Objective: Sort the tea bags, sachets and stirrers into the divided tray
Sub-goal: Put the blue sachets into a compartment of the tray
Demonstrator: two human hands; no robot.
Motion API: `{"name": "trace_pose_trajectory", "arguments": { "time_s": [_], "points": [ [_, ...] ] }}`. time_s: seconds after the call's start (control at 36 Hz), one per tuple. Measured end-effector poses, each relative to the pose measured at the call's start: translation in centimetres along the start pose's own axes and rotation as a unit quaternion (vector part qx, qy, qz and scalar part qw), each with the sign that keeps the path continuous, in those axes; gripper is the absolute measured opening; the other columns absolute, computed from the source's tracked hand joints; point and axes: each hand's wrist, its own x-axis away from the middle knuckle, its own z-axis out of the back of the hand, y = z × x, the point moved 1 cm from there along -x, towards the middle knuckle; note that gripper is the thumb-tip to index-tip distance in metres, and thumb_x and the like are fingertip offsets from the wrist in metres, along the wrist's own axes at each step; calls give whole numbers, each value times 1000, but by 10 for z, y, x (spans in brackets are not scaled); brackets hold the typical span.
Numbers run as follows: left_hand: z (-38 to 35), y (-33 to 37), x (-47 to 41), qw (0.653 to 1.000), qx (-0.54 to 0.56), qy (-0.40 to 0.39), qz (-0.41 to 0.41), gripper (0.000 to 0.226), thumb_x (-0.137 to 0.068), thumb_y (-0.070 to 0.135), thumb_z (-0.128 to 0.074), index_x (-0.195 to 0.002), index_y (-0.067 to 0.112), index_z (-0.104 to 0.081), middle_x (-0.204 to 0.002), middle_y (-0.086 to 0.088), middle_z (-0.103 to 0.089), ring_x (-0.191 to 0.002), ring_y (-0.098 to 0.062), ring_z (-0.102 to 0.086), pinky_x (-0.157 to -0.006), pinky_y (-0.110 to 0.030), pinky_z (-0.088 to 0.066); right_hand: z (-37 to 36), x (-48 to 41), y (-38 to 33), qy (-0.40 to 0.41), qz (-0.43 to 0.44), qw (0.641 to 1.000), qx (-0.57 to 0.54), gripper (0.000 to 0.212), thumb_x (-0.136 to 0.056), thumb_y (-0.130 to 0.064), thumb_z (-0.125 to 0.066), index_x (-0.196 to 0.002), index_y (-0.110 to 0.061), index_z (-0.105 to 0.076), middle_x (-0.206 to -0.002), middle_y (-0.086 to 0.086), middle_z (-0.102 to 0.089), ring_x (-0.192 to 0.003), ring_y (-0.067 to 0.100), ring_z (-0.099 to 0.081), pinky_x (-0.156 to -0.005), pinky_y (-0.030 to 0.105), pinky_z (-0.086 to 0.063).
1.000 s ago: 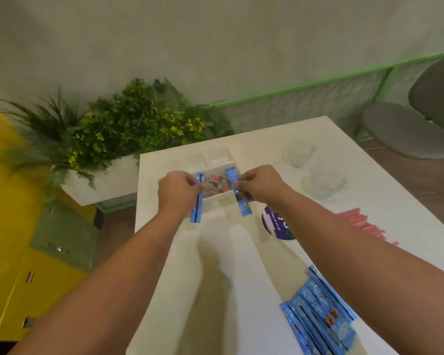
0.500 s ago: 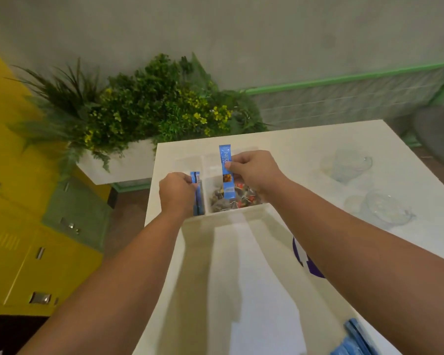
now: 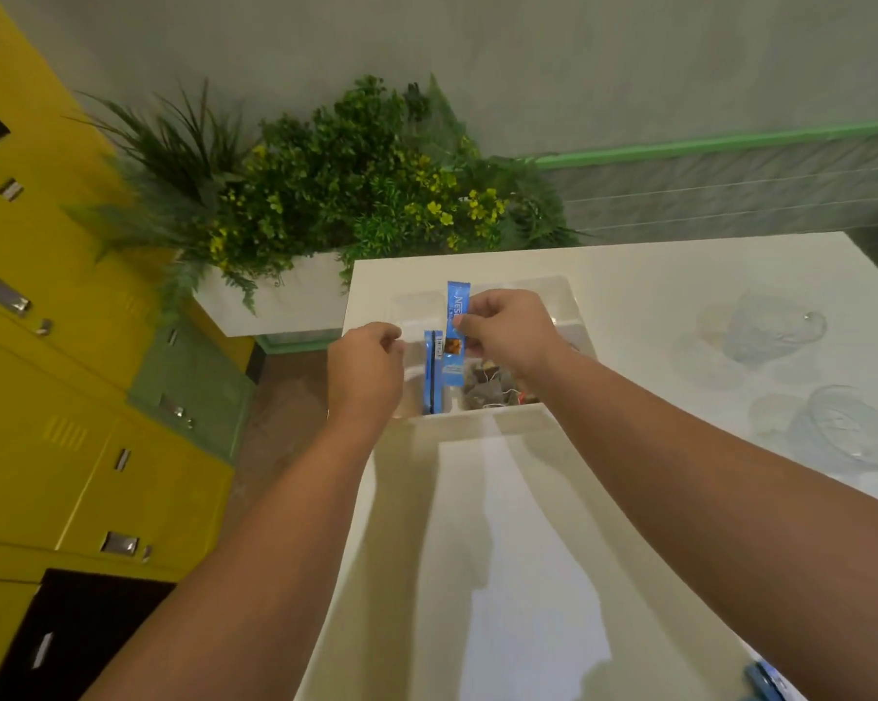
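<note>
The clear divided tray (image 3: pixel 477 418) stands at the far left of the white table (image 3: pixel 528 574). My right hand (image 3: pixel 510 332) pinches a blue sachet (image 3: pixel 456 316) upright over the tray, its lower end dipping inside. Just left of it, a second blue sachet (image 3: pixel 432 376) stands on end in a left compartment. My left hand (image 3: pixel 363 369) hovers beside that sachet, fingers curled, with a gap between them and it. Tea bags (image 3: pixel 487 391) with strings fill the compartment under my right wrist. No stirrers are in view.
Two clear glass cups (image 3: pixel 773 328) (image 3: pixel 854 430) sit on the table's right side. More blue sachets (image 3: pixel 765 683) show at the bottom right edge. A white planter with green plants (image 3: pixel 335 204) stands behind the table, yellow lockers (image 3: pixel 47 397) to the left.
My left hand has let go of its sachet, which now stands in the tray, and has drawn slightly left. My right hand still holds its sachet upright above the tray.
</note>
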Motion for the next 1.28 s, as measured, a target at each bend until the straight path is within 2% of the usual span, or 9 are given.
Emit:
{"name": "trace_pose_trajectory", "arguments": {
  "time_s": [0.14,0.28,0.39,0.5,0.67,0.75,0.89,1.11,1.28],
  "points": [
    [17,-25,8,997,-4,-35,64,17,-94,24,-64,-104,14,-74,-93,1,-73,-80,-13,-64,-75,-26,-52,-33,-9,3,-7,-10,998,62,9,-86,-8,-69,-78,-12,-72,-80,14,-73,-71,28,-70,-78,49,-60],
    [9,-42,15,971,137,-118,159,17,-92,28,-67,-83,19,-77,-75,1,-75,-76,-23,-73,-79,-43,-61,-56,-18,10,-17,-12,987,160,8,-82,-11,-73,-75,-8,-73,-75,15,-72,-76,29,-72,-78,47,-61],
    [4,-44,15,969,155,-110,158,18,-92,26,-66,-80,20,-78,-74,0,-75,-78,-26,-72,-76,-46,-61,-68,-23,13,-42,9,963,266,12,-82,-7,-68,-80,3,-75,-84,22,-73,-83,34,-72,-80,45,-60],
    [1,-43,14,972,150,-97,152,17,-91,26,-67,-79,20,-78,-74,-1,-74,-77,-26,-72,-75,-45,-61,-78,-29,21,-27,40,921,386,11,-82,-9,-65,-82,-5,-75,-90,12,-72,-85,26,-70,-79,36,-60],
    [-1,-47,11,974,136,-98,152,24,-90,29,-68,-68,26,-74,-70,1,-73,-75,-26,-72,-74,-45,-61,-83,-28,22,10,42,898,437,10,-78,-1,-65,-84,-7,-71,-79,8,-69,-80,23,-67,-61,25,-48],
    [0,-46,13,976,127,-100,146,28,-91,29,-67,-63,27,-71,-70,-2,-73,-74,-27,-72,-76,-45,-61,-82,-22,20,19,43,898,438,13,-78,-2,-68,-88,-9,-70,-85,8,-69,-84,23,-67,-63,25,-48],
    [3,-39,16,979,107,-110,131,23,-93,27,-63,-74,21,-74,-75,-3,-74,-77,-27,-72,-75,-45,-60,-67,-7,14,36,68,922,380,15,-83,-9,-68,-97,-5,-74,-95,11,-73,-91,27,-68,-82,35,-58],
    [26,-10,38,996,9,-74,38,34,-97,26,-56,-126,11,-63,-123,-8,-64,-110,-24,-61,-83,-26,-43,-5,51,-9,53,122,935,328,26,-88,-28,-67,-110,-16,-71,-108,-1,-72,-97,18,-65,-83,22,-43],
    [25,24,76,993,-20,-84,-75,27,-95,23,-56,-117,11,-67,-117,-13,-62,-108,-29,-59,-89,-32,-43,51,106,-4,65,101,933,338,25,-87,-29,-67,-109,-17,-73,-110,-1,-72,-96,15,-63,-81,20,-41]
  ]
}}
